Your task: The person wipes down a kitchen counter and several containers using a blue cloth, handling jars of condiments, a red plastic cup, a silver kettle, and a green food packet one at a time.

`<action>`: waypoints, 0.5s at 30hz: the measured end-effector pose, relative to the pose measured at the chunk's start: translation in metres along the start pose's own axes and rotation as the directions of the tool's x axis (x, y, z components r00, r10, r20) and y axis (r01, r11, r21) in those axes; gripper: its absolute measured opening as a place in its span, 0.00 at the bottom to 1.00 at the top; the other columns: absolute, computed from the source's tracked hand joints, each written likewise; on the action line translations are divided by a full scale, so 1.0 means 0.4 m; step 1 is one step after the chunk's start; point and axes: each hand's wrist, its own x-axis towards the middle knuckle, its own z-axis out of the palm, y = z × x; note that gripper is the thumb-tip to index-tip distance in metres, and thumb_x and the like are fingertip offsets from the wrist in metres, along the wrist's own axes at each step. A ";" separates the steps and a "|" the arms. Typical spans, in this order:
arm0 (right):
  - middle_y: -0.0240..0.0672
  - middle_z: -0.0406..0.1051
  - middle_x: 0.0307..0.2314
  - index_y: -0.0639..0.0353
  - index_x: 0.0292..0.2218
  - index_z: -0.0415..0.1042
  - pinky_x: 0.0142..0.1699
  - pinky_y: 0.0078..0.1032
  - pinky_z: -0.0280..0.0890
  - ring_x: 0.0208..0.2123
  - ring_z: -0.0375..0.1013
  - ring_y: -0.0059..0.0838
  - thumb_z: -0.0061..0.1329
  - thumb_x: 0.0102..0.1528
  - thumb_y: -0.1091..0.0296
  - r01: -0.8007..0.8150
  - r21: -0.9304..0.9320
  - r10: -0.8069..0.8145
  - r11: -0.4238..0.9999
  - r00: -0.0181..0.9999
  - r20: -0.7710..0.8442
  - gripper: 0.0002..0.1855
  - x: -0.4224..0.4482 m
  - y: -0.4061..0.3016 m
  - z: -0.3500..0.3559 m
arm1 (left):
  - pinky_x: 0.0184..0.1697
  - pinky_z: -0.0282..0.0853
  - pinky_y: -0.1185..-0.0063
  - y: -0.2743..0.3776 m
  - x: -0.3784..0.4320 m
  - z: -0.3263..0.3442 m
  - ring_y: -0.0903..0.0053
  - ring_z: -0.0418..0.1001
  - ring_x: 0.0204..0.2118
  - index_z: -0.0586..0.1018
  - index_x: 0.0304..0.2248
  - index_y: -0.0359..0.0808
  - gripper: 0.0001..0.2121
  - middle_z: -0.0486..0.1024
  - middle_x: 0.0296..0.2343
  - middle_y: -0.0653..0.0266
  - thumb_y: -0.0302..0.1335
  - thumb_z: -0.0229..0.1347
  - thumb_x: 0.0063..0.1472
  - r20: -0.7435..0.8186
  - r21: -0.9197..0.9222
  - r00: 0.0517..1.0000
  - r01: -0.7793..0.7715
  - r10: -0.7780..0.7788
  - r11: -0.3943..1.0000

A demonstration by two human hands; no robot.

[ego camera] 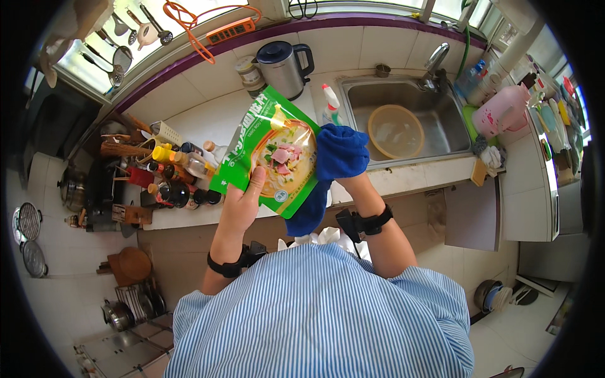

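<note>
My left hand point(243, 203) grips the lower left edge of a green food packet point(279, 156), its thumb on the front, which bears a picture of a noodle dish. My right hand point(347, 163) is at the packet's right edge, mostly hidden under a blue cloth point(342, 149). The cloth touches the packet there, and part of it hangs down behind the packet. Just beyond the cloth a spray bottle point(332, 104) stands on the counter beside the sink.
A steel kettle point(282, 68) and a jar point(249, 73) stand behind the packet. Seasoning bottles point(189, 165) crowd the counter on the left. At the right, the steel sink point(446, 106) holds a round basin point(396, 131); a pink jug point(502, 111) stands past it.
</note>
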 end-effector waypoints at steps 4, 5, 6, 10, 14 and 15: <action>0.42 0.72 0.33 0.67 0.37 0.71 0.41 0.29 0.67 0.35 0.72 0.40 0.57 0.41 0.73 -0.647 0.636 0.610 0.421 0.721 0.329 0.19 0.074 -0.060 -0.032 | 0.48 0.62 0.81 -0.023 -0.006 -0.042 0.83 0.66 0.42 0.70 0.48 0.30 0.15 0.72 0.41 0.68 0.31 0.48 0.67 0.010 0.014 1.000 -0.017 0.017 1.000; 0.42 0.72 0.33 0.67 0.37 0.71 0.41 0.29 0.67 0.35 0.72 0.40 0.57 0.41 0.73 -0.648 0.636 0.607 0.419 0.721 0.334 0.19 0.122 -0.080 -0.047 | 0.48 0.62 0.81 -0.017 -0.006 -0.046 0.83 0.66 0.42 0.70 0.48 0.30 0.15 0.72 0.41 0.68 0.31 0.48 0.67 0.004 0.013 1.000 -0.017 0.016 1.000; 0.42 0.70 0.34 0.67 0.38 0.70 0.41 0.29 0.66 0.35 0.70 0.42 0.57 0.41 0.70 -0.456 0.081 0.402 0.886 0.844 0.354 0.22 0.170 -0.101 -0.062 | 0.47 0.63 0.81 -0.004 -0.006 -0.050 0.83 0.66 0.41 0.70 0.48 0.30 0.15 0.72 0.39 0.68 0.31 0.48 0.67 0.054 0.087 0.999 -0.015 0.010 0.996; 0.42 0.67 0.33 0.63 0.38 0.70 0.44 0.30 0.63 0.37 0.66 0.44 0.59 0.40 0.60 -0.072 -0.134 0.106 0.988 0.959 0.265 0.24 0.162 -0.102 -0.019 | 0.42 0.64 0.81 0.005 -0.002 -0.045 0.83 0.66 0.37 0.71 0.47 0.30 0.14 0.73 0.36 0.67 0.31 0.48 0.67 0.172 0.170 0.984 0.011 -0.041 0.985; 0.40 0.68 0.32 0.60 0.38 0.70 0.44 0.32 0.63 0.37 0.68 0.43 0.62 0.37 0.56 -0.151 -0.012 0.151 0.988 0.972 0.182 0.27 0.183 -0.119 0.008 | 0.37 0.64 0.84 0.028 -0.011 -0.016 0.85 0.65 0.31 0.72 0.45 0.32 0.13 0.70 0.29 0.70 0.32 0.47 0.67 0.218 0.256 0.973 0.013 -0.071 0.966; 0.40 0.68 0.32 0.60 0.38 0.71 0.43 0.32 0.64 0.36 0.69 0.42 0.63 0.37 0.57 -0.168 -0.085 0.181 0.982 0.969 0.169 0.28 0.202 -0.141 0.015 | 0.37 0.64 0.84 0.015 -0.011 -0.022 0.85 0.65 0.31 0.72 0.45 0.32 0.13 0.70 0.29 0.70 0.32 0.47 0.67 0.216 0.257 0.974 0.015 -0.073 0.966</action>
